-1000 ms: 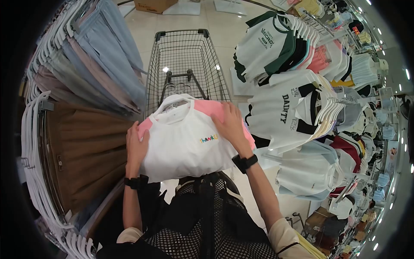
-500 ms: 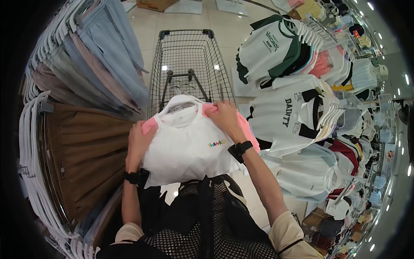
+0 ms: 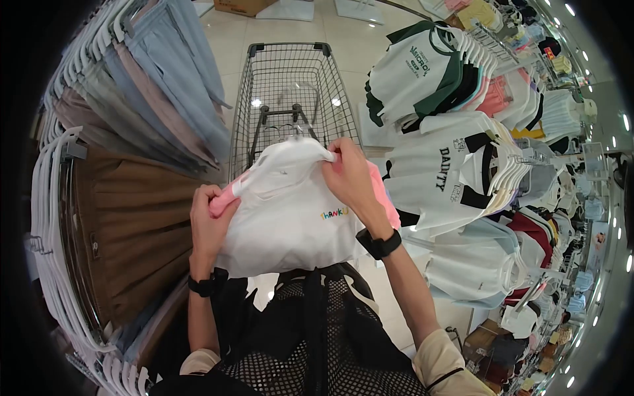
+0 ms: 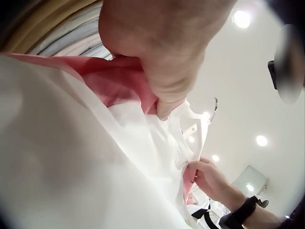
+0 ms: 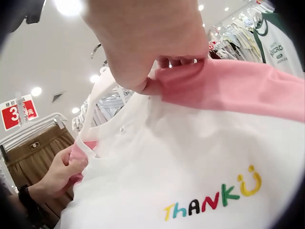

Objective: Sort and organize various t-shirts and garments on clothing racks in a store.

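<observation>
A white T-shirt (image 3: 284, 237) with pink shoulders hangs on a white hanger (image 3: 269, 153) in front of me. Colourful lettering (image 5: 209, 200) reading "THANK U" with a smiley runs across its chest. My left hand (image 3: 210, 221) pinches the pink shoulder on the left, thumb on the front of the cloth. With my right hand (image 3: 351, 173) I grip the opposite shoulder close to the collar; in the right wrist view its fingers curl behind the pink fabric. The hanger's hook (image 4: 216, 104) sticks up past the neckline in the left wrist view.
An empty-looking wire shopping cart (image 3: 290, 86) stands just beyond the shirt. Racks of trousers (image 3: 178, 72) and a brown garment (image 3: 139, 224) line the left. On the right hang several printed shirts (image 3: 422, 171). A red price sign (image 5: 19, 113) shows in the right wrist view.
Both hands have gone from lying over the shoulders to pinching them, with the collar bunched and pulled up. The shirt has shifted slightly, and the head view has turned a little.
</observation>
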`<move>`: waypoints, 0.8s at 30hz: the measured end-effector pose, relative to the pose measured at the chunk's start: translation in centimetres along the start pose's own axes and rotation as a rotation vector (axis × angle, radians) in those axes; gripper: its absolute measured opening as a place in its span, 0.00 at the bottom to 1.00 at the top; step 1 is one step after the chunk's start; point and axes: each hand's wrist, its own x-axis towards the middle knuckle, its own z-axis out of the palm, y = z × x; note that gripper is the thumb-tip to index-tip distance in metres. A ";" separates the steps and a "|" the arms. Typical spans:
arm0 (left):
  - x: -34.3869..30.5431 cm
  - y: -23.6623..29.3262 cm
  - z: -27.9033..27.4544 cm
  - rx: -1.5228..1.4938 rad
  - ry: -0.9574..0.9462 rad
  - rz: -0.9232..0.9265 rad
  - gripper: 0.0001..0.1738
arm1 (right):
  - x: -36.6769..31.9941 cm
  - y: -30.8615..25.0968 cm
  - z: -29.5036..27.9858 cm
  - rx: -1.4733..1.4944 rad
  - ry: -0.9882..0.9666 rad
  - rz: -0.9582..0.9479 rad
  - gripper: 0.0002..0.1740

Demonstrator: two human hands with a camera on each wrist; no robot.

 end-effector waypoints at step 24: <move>-6.3 13.4 4.1 -0.098 -0.290 0.734 0.18 | -21.8 -6.3 -16.7 0.205 0.222 0.050 0.16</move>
